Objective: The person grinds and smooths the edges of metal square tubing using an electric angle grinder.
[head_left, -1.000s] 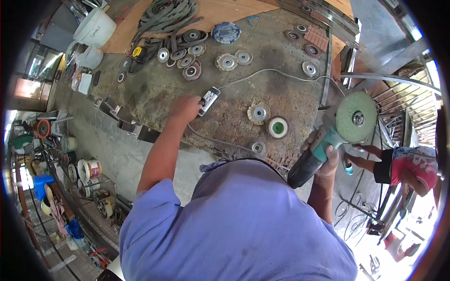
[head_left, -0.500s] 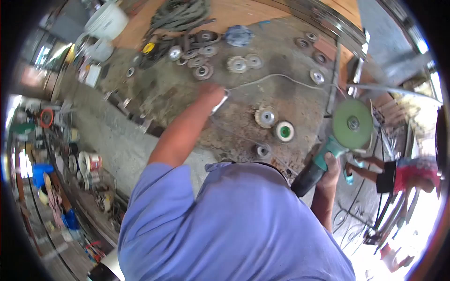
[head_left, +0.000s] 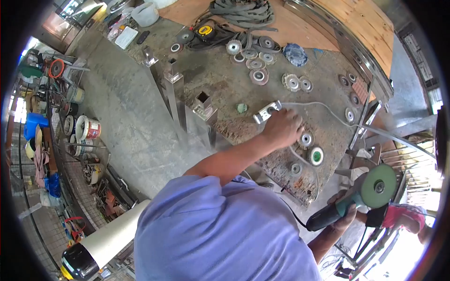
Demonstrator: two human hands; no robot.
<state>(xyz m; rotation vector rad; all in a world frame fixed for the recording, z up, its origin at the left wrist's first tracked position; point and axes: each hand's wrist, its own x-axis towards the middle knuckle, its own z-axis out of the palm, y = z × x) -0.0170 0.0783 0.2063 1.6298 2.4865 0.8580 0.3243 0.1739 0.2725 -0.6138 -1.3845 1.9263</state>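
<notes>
My left hand point(head_left: 283, 127) is over the workbench with its fingers curled; what they hold, if anything, is hidden. Just to its left lies a white extension socket point(head_left: 266, 112), and a grey cord point(head_left: 300, 156) runs out from below the hand toward the bench edge. In my right hand point(head_left: 346, 220) is an angle grinder point(head_left: 328, 215) with a green disc point(head_left: 378, 186), held out past the bench corner. A wire wheel point(head_left: 306, 138) and a green-centred wheel point(head_left: 316, 156) lie near my left hand.
Several grinding wheels point(head_left: 258, 77), a tape measure point(head_left: 205, 31) and coiled grey straps point(head_left: 241, 13) lie farther back on the bench point(head_left: 211, 84). Square metal tubes point(head_left: 204, 105) stand at the left edge. A person in red point(head_left: 398, 216) is beyond the grinder.
The view has shifted, with the bench lying differently in it. My left hand now sits to the right of the white socket, which it covered partly before. The grinder has lowered, still in my right hand.
</notes>
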